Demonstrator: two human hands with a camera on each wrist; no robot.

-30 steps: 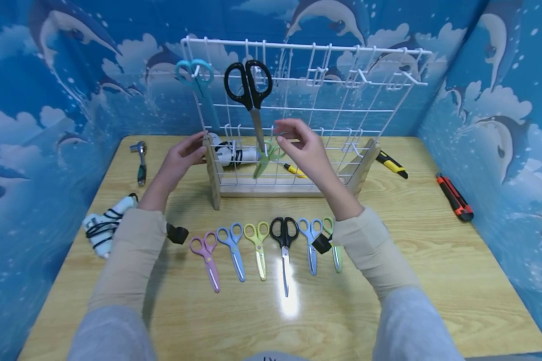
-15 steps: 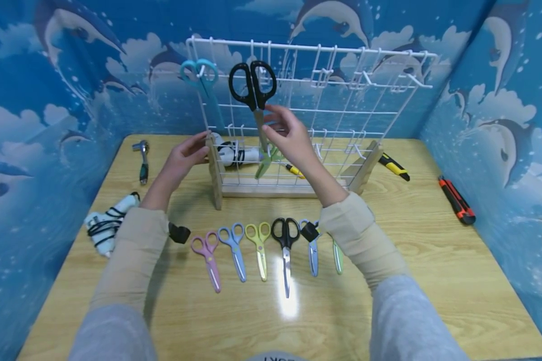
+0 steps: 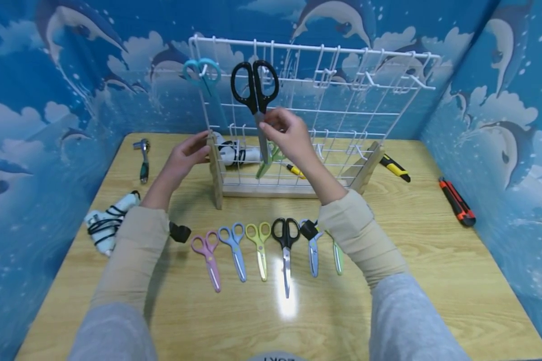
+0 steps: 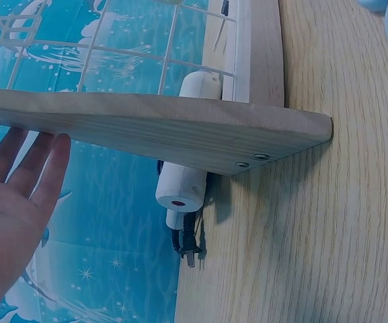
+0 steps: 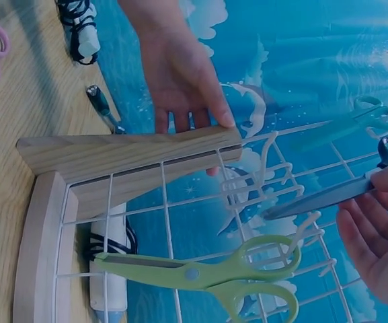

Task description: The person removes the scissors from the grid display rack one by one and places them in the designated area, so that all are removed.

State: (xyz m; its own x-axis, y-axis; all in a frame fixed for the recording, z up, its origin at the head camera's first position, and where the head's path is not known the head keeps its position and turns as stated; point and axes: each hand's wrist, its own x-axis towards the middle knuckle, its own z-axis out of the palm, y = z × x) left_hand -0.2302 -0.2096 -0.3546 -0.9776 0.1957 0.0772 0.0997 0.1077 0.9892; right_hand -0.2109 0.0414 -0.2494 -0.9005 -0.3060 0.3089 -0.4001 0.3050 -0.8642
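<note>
A pair of black-handled scissors (image 3: 255,87) hangs by its handles in front of the upper part of the white wire rack (image 3: 357,110). My right hand (image 3: 289,133) pinches its blade just below the handles, thumb in front. My left hand (image 3: 186,156) holds the rack's left wooden side (image 4: 167,128), its fingers reaching behind the board in the right wrist view. Turquoise scissors (image 3: 201,72) hang on a hook to the left. Below the black pair, light green scissors (image 5: 200,269) hang on a lower hook.
On the table before the rack lies a row of several scissors, among them a pink pair (image 3: 211,265) and a black pair (image 3: 285,240). A corded white tool (image 3: 104,230) and a ratchet (image 3: 143,160) lie left. Yellow (image 3: 395,168) and red cutters (image 3: 457,201) lie right.
My right hand has moved left from beside the green scissors to the hanging black scissors and now pinches their blade. My left hand has stayed at the wooden side.
</note>
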